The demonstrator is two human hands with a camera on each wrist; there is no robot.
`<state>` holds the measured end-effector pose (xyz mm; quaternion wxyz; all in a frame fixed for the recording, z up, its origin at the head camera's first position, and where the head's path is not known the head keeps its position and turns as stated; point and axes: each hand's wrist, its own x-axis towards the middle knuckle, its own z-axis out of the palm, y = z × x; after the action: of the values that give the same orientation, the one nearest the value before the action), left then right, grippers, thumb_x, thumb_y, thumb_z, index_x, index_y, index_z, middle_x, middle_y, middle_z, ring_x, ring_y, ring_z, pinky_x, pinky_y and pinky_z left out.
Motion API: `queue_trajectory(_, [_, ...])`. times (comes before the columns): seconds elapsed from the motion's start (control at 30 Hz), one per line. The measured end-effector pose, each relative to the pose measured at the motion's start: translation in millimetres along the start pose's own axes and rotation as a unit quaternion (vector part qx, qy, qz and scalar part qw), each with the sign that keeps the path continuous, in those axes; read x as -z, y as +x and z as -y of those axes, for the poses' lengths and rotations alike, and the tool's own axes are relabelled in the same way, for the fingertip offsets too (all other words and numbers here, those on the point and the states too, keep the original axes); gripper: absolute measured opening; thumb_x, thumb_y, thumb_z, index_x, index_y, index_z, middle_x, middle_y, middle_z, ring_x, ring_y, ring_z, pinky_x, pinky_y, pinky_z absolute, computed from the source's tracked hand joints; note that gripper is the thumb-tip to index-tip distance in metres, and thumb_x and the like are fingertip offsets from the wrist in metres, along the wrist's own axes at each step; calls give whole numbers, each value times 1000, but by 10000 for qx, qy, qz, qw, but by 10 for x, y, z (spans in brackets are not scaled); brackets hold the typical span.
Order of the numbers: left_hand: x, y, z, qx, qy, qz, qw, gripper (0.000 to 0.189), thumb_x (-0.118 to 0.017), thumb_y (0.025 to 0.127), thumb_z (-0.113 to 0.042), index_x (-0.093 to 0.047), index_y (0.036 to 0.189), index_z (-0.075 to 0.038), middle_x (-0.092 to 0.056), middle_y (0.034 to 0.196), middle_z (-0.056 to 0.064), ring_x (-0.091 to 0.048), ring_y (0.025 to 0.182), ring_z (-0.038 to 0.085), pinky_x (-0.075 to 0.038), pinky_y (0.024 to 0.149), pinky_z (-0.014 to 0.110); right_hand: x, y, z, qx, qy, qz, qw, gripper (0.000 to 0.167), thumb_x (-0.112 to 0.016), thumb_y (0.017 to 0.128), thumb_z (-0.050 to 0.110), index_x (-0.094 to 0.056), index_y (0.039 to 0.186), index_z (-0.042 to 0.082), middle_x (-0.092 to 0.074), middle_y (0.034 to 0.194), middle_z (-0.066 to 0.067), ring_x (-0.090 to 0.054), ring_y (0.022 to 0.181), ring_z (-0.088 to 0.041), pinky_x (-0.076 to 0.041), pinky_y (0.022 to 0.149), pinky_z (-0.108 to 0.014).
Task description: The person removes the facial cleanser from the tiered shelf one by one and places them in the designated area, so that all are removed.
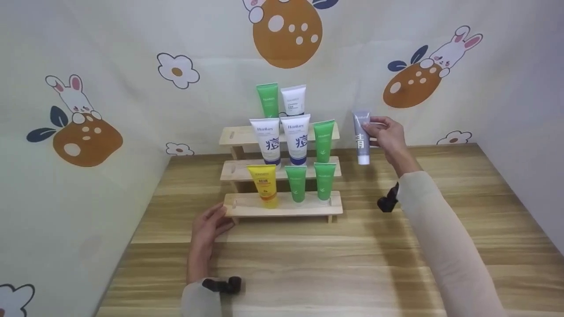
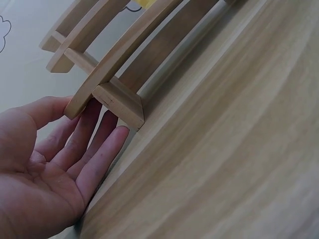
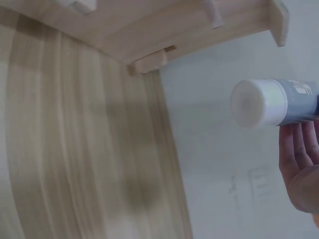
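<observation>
My right hand (image 1: 387, 136) pinches a grey squeeze tube (image 1: 361, 132) with a white cap pointing down. It is in the air to the right of a three-tier wooden display rack (image 1: 282, 211). In the right wrist view the tube's white cap (image 3: 249, 103) faces the camera. My left hand (image 1: 208, 229) grips the left end of the lowest shelf; in the left wrist view the thumb lies over the shelf end (image 2: 75, 105) and the fingers are beneath. On the bottom tier stand a yellow tube (image 1: 264, 185) and two green tubes (image 1: 296, 182).
The middle tier bears two white-and-blue tubes (image 1: 266, 138) and a green tube (image 1: 324, 141). A green tube (image 1: 268, 100) and a white tube (image 1: 294, 99) stand on the top tier. The rack is on a wood-grain table (image 1: 308, 273), before a patterned cloth backdrop (image 1: 211, 110).
</observation>
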<state>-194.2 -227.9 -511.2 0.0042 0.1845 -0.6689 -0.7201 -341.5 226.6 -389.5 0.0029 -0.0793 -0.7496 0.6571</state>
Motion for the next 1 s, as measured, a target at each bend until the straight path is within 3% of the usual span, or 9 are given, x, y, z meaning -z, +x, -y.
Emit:
queue_trajectory(0.17, [9,-11,-8,9,-8,-20,10000,46,-64,99,-22,-55,139,1,-64,128,20,-72,94,15,-64,85,31,-33,43,-147,-181,48,-35,9998,50,-64,98,28,-50,141,6,-60,131,-11,-63,104,-15,-61,90,-27])
queue_trajectory(0.3, [1,-8,4,-78,-151,-17,9999,47,-65,98,-19,-54,138,4,-64,126,19,-71,91,14,-65,84,31,-46,60,-257,-223,115,52,9997,52,-67,97,26,-49,140,3,-65,111,-1,-67,91,-10,-62,79,-21])
queue_trajectory(0.4, [3,-9,13,-107,-227,4,9997,48,-65,98,-18,-53,139,5,-62,128,19,-70,91,13,-65,84,31,-66,69,-335,-295,56,147,9994,51,-67,97,25,-49,138,1,-66,101,4,-68,84,-8,-62,78,-22])
queue_trajectory(0.63, [19,-5,9,-128,-75,-63,9999,46,-65,99,-21,-56,138,1,-62,129,22,-71,92,15,-65,84,32,-125,77,-484,-533,-216,260,9980,51,-64,98,28,-49,140,3,-60,121,-7,-65,89,-8,-60,87,-27])
queue_trajectory(0.9, [17,-28,15,-81,-144,-65,9998,45,-66,98,-21,-57,136,0,-68,121,15,-72,94,16,-65,85,32,-163,101,-650,-944,-275,254,9948,56,-64,98,31,-46,145,5,-55,130,-9,-57,103,-12,-52,99,-34])
queue_trajectory(1.0, [13,-33,26,-88,-158,-55,9998,45,-66,98,-21,-57,136,0,-67,123,16,-72,95,16,-65,86,33,-183,100,-720,-1002,-137,296,9944,56,-63,99,27,-45,146,3,-54,130,-11,-58,101,-13,-55,97,-31])
